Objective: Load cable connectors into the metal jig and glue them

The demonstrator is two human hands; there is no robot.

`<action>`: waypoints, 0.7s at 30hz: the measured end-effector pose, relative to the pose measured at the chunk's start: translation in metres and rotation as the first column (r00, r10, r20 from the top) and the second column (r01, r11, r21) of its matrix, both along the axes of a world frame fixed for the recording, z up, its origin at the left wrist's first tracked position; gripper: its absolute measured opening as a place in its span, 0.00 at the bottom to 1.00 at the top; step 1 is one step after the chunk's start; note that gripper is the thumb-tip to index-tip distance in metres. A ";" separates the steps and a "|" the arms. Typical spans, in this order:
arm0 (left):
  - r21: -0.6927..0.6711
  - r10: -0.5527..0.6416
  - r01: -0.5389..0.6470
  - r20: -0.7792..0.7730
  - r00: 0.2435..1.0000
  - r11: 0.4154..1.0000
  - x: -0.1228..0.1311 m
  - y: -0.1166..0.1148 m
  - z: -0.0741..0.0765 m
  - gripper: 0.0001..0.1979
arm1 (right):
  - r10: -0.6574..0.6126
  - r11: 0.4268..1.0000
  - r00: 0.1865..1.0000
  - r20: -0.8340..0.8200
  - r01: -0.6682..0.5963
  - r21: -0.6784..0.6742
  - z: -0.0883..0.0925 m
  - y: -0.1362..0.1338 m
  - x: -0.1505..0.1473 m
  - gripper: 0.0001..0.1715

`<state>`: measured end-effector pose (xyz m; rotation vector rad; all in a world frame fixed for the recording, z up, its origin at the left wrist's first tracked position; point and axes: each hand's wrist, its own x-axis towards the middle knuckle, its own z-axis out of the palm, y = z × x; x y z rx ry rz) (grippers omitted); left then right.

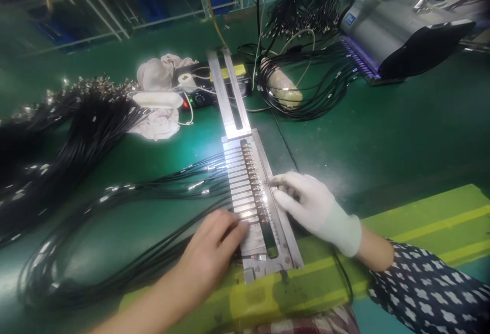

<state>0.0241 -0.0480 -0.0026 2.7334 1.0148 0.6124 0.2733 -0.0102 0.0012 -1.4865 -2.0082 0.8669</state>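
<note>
While thin black cables (pixel 153 187) lie side by side across a silver, slotted metal fixture (pixel 279 224), their copper-coloured tips (pixel 252 176) line up over its long opening, an arrangement that seems meant to keep them evenly spaced. The cables trail off to the left of the fixture, probably so that their length stays out of the way.

At the fixture's near left side is the bare left hand (pixel 216 239), its fingers curled and thumb and forefinger close together over the cables, perhaps to steady them; whether it pinches one, I cannot tell. The row of tips lies just beyond and to the right of those fingertips. At the fixture's right edge is the white-gloved right hand (pixel 306 201), thumb and forefinger drawn near each other, the tips just left of them; I cannot tell whether anything is between its fingers. Beyond the fixture's far end, a flat silver metal frame (pixel 222 89) extends over the green worktop (pixel 325 140)
</note>
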 end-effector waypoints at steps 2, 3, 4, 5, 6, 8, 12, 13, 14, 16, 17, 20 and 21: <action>0.030 0.004 -0.002 -0.049 0.999 1.000 -0.002 -0.004 0.000 0.13 | 0.000 1.000 1.000 -0.002 0.000 0.008 0.000 0.000 0.000 0.11; 0.039 0.025 -0.022 -0.074 0.997 0.999 -0.004 -0.007 0.000 0.15 | -0.001 1.000 1.000 -0.004 0.001 0.015 0.001 0.001 0.000 0.11; 0.048 0.052 -0.047 -0.098 0.994 0.998 -0.005 -0.010 -0.001 0.17 | 0.000 1.000 1.000 -0.007 0.000 0.023 0.001 0.001 0.000 0.11; 0.058 0.076 -0.070 -0.119 0.990 0.996 -0.007 -0.013 -0.002 0.19 | 0.002 1.000 1.000 -0.008 -0.002 0.029 0.001 0.002 0.000 0.11; 0.074 0.093 -0.084 -0.136 0.986 0.994 -0.008 -0.016 -0.003 0.21 | 0.005 0.999 1.000 -0.006 -0.004 0.034 0.001 0.002 0.000 0.11; 0.103 0.092 -0.077 -0.154 0.984 0.992 -0.009 -0.018 -0.002 0.22 | 0.005 0.999 1.000 0.000 -0.005 0.034 0.002 0.003 0.000 0.11; 0.025 0.067 -0.064 -0.137 0.988 0.998 -0.012 -0.017 0.006 0.22 | -0.004 1.000 1.000 -0.007 0.004 0.004 0.002 -0.001 0.000 0.12; -0.005 0.072 -0.073 -0.115 0.991 0.997 -0.014 -0.018 0.009 0.21 | -0.005 1.000 1.000 -0.011 0.005 0.000 0.001 -0.003 0.001 0.12; -0.031 0.085 -0.088 -0.092 0.992 0.996 -0.017 -0.021 0.011 0.18 | -0.005 1.000 1.000 -0.011 0.005 0.001 0.001 -0.005 0.002 0.12; -0.069 0.121 -0.125 -0.053 0.991 0.990 -0.023 -0.029 0.012 0.12 | -0.001 1.000 1.000 -0.002 0.001 0.009 0.000 -0.008 0.002 0.12; -0.102 0.142 -0.146 -0.045 0.989 0.984 -0.027 -0.033 0.012 0.09 | 0.000 1.000 1.000 0.006 0.000 0.015 0.000 -0.009 0.002 0.12; -0.282 0.197 -0.197 -0.027 0.980 0.939 -0.035 -0.046 0.008 0.07 | -0.003 1.000 1.000 0.028 0.002 0.031 0.001 -0.009 0.001 0.12; -0.357 0.207 -0.198 -0.014 0.978 0.913 -0.037 -0.048 0.007 0.08 | -0.005 1.000 0.999 0.033 0.004 0.031 0.001 -0.009 0.000 0.12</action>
